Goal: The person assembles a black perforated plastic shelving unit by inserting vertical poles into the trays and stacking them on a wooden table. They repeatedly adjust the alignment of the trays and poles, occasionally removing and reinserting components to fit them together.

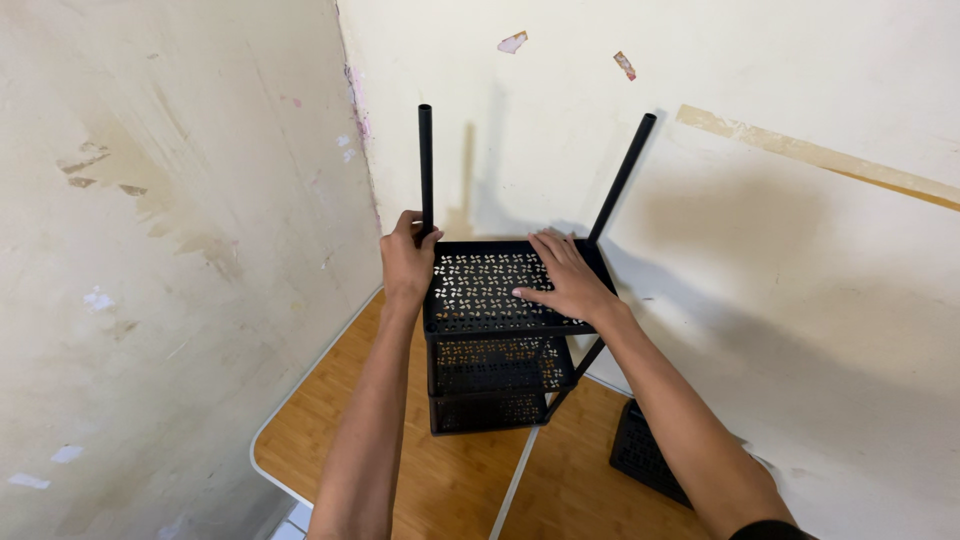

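A single head-worn camera looks steeply down from close above, along both forearms, onto a black perforated shelf rack (pixel 500 330) standing on a wooden surface (pixel 450 480) in a wall corner.

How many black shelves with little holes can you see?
4. Three are stacked in the rack: the top shelf under both hands, the middle shelf, and the bottom shelf. A loose shelf lies on the floor by the right arm. More may be hidden.
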